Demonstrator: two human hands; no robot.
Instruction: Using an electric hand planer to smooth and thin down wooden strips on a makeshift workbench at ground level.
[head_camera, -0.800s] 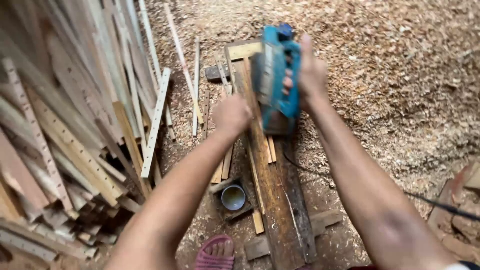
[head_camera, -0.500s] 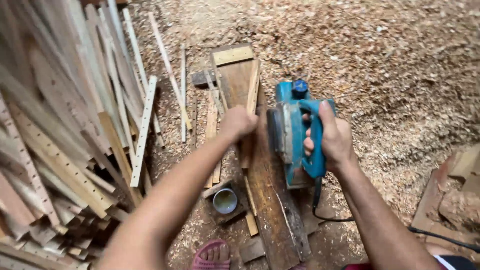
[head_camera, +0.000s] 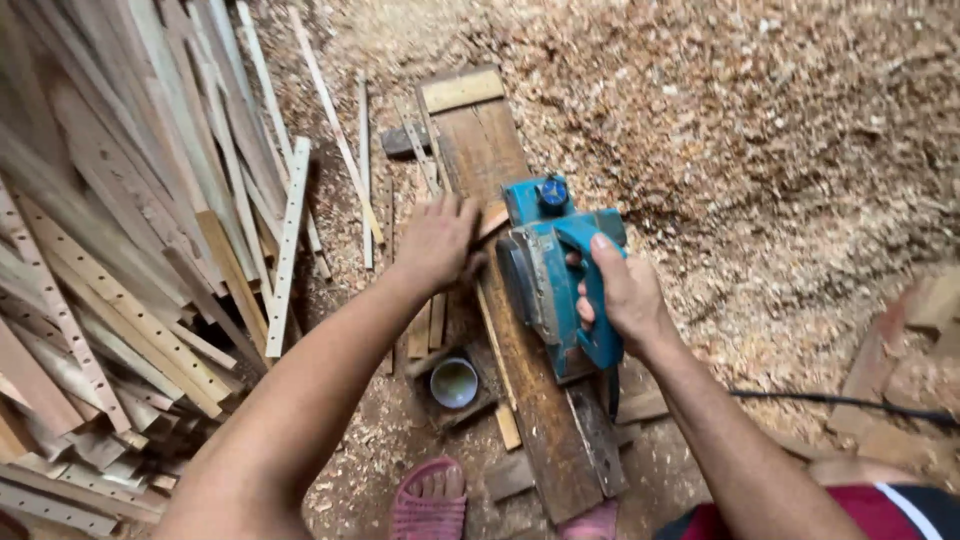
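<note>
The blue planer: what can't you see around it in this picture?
Head view only:
- Planer underside: hidden by its own body and the plank.
- Right hand palm: wrapped round the handle.
- Wood under the left hand: covered by the fingers.
- Cord: runs off the right edge.

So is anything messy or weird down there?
Yes: wood shavings cover the ground in a thick heap. A small round tin sits among them beside the plank, close to the blue planer that the right hand holds.
</note>
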